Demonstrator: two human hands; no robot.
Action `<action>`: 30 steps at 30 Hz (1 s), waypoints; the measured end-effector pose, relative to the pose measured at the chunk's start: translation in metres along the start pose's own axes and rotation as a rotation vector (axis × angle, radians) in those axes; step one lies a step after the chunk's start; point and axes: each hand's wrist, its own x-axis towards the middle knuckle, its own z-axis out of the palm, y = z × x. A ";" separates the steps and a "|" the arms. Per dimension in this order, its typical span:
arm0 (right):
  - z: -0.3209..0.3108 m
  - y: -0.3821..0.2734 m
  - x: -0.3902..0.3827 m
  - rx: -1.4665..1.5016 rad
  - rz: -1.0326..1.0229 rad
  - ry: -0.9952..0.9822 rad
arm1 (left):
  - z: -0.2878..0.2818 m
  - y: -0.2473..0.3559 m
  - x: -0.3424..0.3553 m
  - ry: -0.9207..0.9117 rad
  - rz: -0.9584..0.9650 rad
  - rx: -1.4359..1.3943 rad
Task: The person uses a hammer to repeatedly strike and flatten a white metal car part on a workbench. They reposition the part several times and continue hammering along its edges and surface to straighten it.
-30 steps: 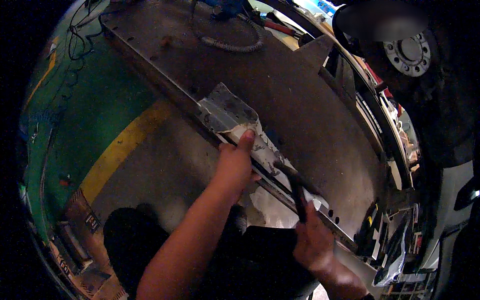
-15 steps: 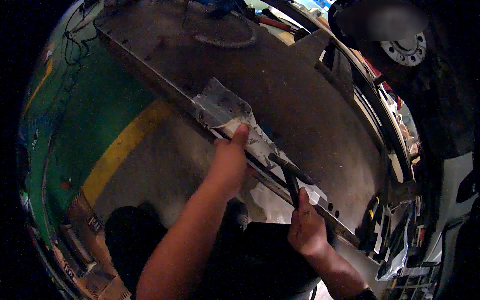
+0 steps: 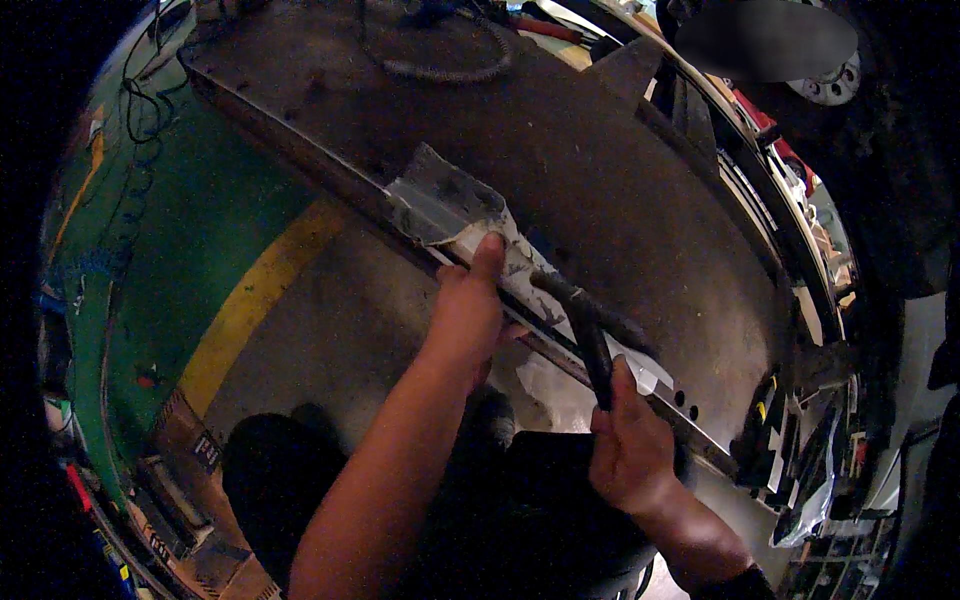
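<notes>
My left hand (image 3: 474,305) grips a bent piece of grey-white sheet metal (image 3: 448,205) lying along the near edge of the dark metal table. Its thumb presses on top; the other fingers curl beneath and are partly hidden. In my right hand (image 3: 634,440) is the handle of a dark hammer (image 3: 594,355), with fingers wrapped round it. The hammer's head lies over the right-hand part of the sheet metal; whether it touches is hard to tell. The sheet's surface looks worn, with flaking patches near my left thumb.
The dark table (image 3: 340,90) spreads out beyond my hands, and a curved hose or cable (image 3: 450,72) lies on its far side. Cardboard (image 3: 185,430) is at the lower left, near a yellow floor stripe (image 3: 255,300). Plastic-wrapped items (image 3: 815,490) stand at the right.
The hammer has shifted slightly up and away from me over the sheet metal. My left hand keeps its hold, and the whole view has moved a little.
</notes>
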 end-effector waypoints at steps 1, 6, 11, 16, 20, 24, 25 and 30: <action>0.006 0.003 -0.002 -0.013 0.055 -0.043 | -0.001 -0.002 0.001 -0.015 0.003 -0.032; -0.003 -0.005 0.010 0.029 0.187 -0.115 | -0.001 0.003 0.001 -0.044 -0.006 -0.031; -0.035 0.018 -0.038 0.171 0.349 0.058 | 0.008 0.001 -0.016 -0.031 0.066 -0.093; -0.065 0.083 -0.041 -0.136 0.544 0.199 | 0.007 -0.029 -0.018 -0.071 0.126 -0.071; -0.064 0.131 -0.032 -0.272 0.606 0.156 | 0.020 -0.023 -0.036 -0.075 0.079 -0.174; -0.057 0.150 -0.039 -0.384 0.672 0.106 | 0.005 -0.035 -0.021 -0.263 0.147 0.007; -0.054 0.152 -0.038 -0.394 0.675 0.100 | 0.000 -0.037 -0.022 -0.232 0.124 -0.055; -0.045 0.155 -0.035 -0.399 0.672 0.111 | -0.007 -0.023 -0.053 -0.097 0.116 -0.025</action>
